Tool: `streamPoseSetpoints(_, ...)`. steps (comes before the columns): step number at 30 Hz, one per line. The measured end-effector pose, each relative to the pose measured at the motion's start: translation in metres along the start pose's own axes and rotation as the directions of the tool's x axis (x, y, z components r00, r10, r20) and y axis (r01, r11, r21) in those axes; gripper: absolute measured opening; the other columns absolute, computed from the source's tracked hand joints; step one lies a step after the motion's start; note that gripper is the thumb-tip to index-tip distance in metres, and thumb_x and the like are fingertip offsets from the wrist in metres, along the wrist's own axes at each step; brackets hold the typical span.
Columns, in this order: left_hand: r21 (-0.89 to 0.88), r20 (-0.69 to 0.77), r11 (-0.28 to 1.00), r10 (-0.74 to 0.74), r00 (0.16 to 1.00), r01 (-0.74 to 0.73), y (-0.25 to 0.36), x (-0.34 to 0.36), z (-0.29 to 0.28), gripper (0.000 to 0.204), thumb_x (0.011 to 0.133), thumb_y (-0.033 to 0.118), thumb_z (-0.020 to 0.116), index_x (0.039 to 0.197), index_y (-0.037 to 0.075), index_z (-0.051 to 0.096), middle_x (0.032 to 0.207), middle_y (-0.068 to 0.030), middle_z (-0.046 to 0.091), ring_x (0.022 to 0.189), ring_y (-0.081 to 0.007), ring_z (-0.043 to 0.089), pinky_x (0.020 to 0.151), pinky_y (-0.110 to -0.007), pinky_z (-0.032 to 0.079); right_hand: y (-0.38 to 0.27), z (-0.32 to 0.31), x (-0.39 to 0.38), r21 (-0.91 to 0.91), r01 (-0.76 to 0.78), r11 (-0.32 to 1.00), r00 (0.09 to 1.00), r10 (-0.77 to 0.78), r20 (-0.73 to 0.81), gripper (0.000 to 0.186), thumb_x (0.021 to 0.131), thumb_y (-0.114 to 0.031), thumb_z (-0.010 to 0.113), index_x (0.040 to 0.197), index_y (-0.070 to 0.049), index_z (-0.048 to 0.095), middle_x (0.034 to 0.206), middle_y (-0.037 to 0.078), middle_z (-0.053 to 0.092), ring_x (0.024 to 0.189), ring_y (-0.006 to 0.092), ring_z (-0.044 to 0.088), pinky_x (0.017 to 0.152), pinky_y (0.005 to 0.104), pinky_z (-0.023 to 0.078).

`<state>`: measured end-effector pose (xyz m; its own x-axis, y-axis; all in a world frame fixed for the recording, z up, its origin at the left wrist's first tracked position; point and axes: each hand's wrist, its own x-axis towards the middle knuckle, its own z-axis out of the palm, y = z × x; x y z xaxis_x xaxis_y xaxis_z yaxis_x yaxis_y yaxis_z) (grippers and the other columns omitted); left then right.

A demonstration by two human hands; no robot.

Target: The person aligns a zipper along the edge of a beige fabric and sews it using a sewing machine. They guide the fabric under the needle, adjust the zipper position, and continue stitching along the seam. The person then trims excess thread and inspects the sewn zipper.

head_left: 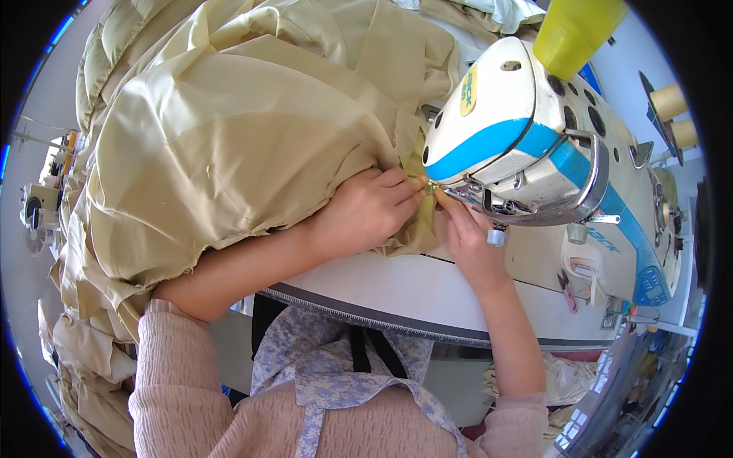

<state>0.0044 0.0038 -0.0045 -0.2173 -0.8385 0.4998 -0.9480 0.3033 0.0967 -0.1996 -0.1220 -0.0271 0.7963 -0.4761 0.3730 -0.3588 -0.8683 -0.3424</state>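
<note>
The person sits at a white desk (397,294) with a white and blue sewing machine (527,145) on it. A great heap of pale yellow fabric (229,130) covers the left part of the desk and spills over its left edge. The left hand (366,210) lies flat on the fabric, fingers closed together and pressing the cloth down, the fingertips just beside the needle area under the machine head. The right hand (469,240) comes in from the front, beneath the machine head, its fingertips pinched together on the fabric's folded edge (420,229) close to the presser foot; a ring shows on one finger. The two hands nearly meet at the needle. A yellow thread cone (573,30) stands behind the machine, and two tan spools (676,114) sit well apart to the right.
</note>
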Motion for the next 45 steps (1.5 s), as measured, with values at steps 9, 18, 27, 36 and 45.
streamPoseSetpoints(9,0.012,0.024,1.000,0.014,1.000,-0.014,-0.010,0.003,0.005,0.038,0.077,0.014,0.065,0.113,0.003,0.074,0.112,-0.0035,0.071,0.105,-0.0188,0.065,0.081,-0.031,0.054,-0.011,-0.007,0.008,-0.103,0.130,0.986,0.989,-0.137,-0.061,0.040,0.084,0.009,0.061,0.120,-0.002,0.074,0.106,0.017,0.074,0.097,0.0340,0.072,0.089,0.0421,0.056)
streamPoseSetpoints(18,0.044,-0.020,0.998,0.056,0.998,-0.055,-0.012,0.001,0.012,0.032,0.079,0.017,0.064,0.107,0.004,0.074,0.113,-0.0030,0.071,0.103,-0.0182,0.064,0.079,-0.031,0.052,-0.007,-0.002,0.002,-0.086,0.073,0.994,0.996,-0.077,-0.040,0.039,0.085,0.007,0.061,0.120,-0.003,0.074,0.117,0.015,0.073,0.106,0.0341,0.070,0.096,0.0430,0.052)
streamPoseSetpoints(27,-0.026,-0.113,1.000,-0.011,0.993,0.008,-0.013,-0.002,0.028,0.021,0.081,0.015,0.063,0.097,0.006,0.073,0.118,-0.0044,0.072,0.100,-0.0195,0.062,0.080,-0.033,0.052,-0.011,-0.008,0.001,-0.087,0.084,0.993,0.993,-0.091,-0.075,0.040,0.086,0.007,0.057,0.120,-0.004,0.075,0.116,0.013,0.075,0.107,0.0306,0.070,0.097,0.0414,0.053)
streamPoseSetpoints(36,-0.243,0.093,0.962,-0.106,0.990,0.125,-0.039,-0.049,-0.006,0.087,0.086,0.049,0.077,0.151,0.001,0.047,0.159,-0.0162,0.044,0.148,-0.0341,0.039,0.123,-0.046,0.031,-0.031,-0.013,-0.009,0.134,-0.073,0.988,0.976,0.098,-0.194,0.038,0.085,0.011,0.053,0.112,-0.002,0.076,0.116,0.014,0.075,0.108,0.0299,0.071,0.095,0.0379,0.055)
streamPoseSetpoints(45,-0.413,0.433,0.654,-0.471,0.768,0.634,-0.105,-0.212,-0.165,0.015,0.096,0.007,0.067,0.110,0.003,0.071,0.107,-0.0102,0.073,0.104,-0.0293,0.066,0.098,-0.041,0.050,-0.140,0.003,-0.042,0.272,0.065,0.960,0.993,-0.037,-0.108,0.042,0.082,0.012,0.058,0.118,-0.004,0.073,0.120,0.009,0.073,0.105,0.0282,0.070,0.089,0.0371,0.057)
